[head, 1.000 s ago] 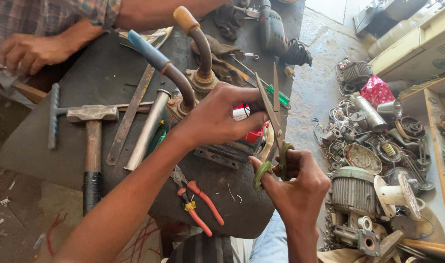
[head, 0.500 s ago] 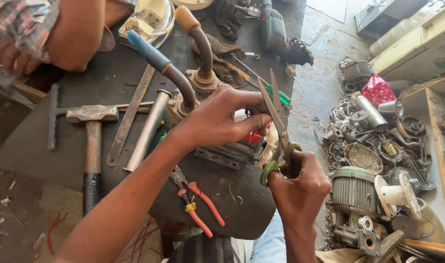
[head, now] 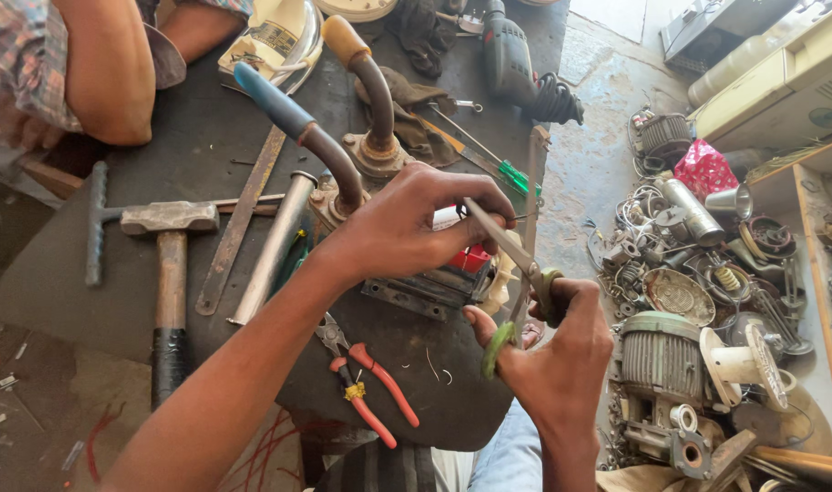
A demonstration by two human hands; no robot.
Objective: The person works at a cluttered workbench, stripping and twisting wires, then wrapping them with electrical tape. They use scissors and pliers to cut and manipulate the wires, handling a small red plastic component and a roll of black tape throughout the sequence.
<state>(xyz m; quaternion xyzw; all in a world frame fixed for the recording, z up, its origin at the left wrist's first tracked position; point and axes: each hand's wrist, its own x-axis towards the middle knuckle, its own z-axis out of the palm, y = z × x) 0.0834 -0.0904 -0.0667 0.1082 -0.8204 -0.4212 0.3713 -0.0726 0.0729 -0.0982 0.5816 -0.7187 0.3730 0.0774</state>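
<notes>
My right hand [head: 557,351] grips green-handled scissors [head: 516,273], blades open and pointing up-left toward my left hand. My left hand [head: 416,223] pinches a thin dark wire near the blades, above a red and white electrical part [head: 466,260] and a metal plate [head: 425,293] on the dark round table [head: 115,273]. What exactly lies under my left palm is hidden.
A hammer [head: 170,273], flat metal bar [head: 243,214], steel tube [head: 275,246], red-handled pliers [head: 370,383] and two curved handled pipes [head: 329,146] lie on the table. Another person's arm [head: 106,73] rests at top left. A drill [head: 511,59], a screwdriver [head: 489,155] and motor scrap [head: 698,310] are at right.
The scissors' blades have tilted left toward my left fingers. The other person's arm has shifted lower and further over the table corner. The view has moved slightly.
</notes>
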